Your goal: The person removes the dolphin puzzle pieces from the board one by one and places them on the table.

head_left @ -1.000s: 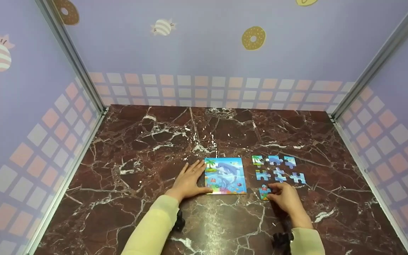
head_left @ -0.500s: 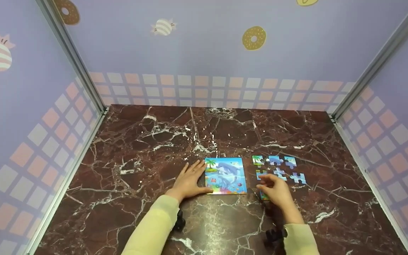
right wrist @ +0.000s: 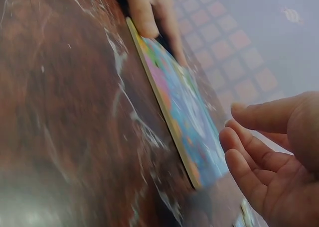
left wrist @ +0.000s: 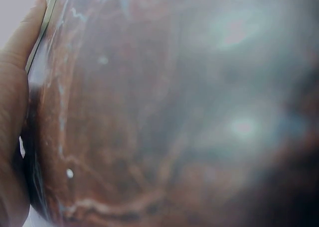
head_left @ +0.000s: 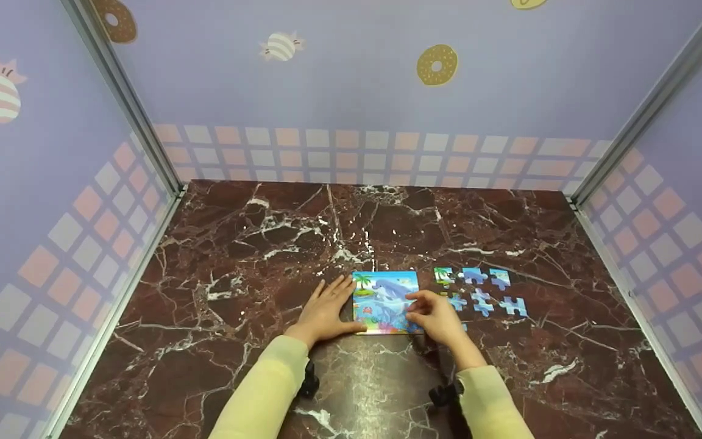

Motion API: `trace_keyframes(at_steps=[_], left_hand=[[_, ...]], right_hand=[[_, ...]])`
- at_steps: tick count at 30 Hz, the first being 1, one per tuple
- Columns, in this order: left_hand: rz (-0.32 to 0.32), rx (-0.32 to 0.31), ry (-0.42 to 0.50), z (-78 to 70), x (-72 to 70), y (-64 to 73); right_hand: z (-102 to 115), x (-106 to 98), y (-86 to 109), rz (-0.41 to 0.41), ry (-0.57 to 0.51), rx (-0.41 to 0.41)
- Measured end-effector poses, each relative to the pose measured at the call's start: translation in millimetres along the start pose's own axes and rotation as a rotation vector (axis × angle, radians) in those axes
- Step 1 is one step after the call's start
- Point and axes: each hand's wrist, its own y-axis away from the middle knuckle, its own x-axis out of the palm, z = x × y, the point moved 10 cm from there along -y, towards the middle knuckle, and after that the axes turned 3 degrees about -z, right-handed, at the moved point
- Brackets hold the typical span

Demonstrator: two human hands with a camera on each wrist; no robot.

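A square puzzle board with a dolphin and palm tree picture lies flat on the table. My left hand rests at its left side, fingers spread, thumb on the near left corner. Over the board's right edge is my right hand. Its fingers are loosely bent, and in the right wrist view thumb and fingertips stand apart with nothing between them. Several loose jigsaw pieces, among them a palm tree piece and a blue one, lie in rows right of the board. The right hand partly hides the nearest ones.
The dark red marbled table is bounded by a back wall and two side walls in lilac print. A black wrist camera sits under the right sleeve.
My right hand has let go of the nearest jigsaw piece and moved left to the board's right edge. The left hand and the board have stayed in place.
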Motion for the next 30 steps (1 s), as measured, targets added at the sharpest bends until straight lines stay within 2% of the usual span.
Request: trace_keyframes(at_steps=[4,22,30], left_hand=[[-0.003,0.004,-0.010,-0.4,-0.7,-0.1],[-0.022,0.019,-0.004,0.3,-1.3,-1.2],[-0.020,0.016,-0.013,-0.2,-0.9,-0.6]], right_hand=[[-1,12,-3.1,0.036,0.004,0.027],[-6,31,-6.5,0.057,0.265,0.125],[0,38,-9.1,0.095,0.311,0.089]])
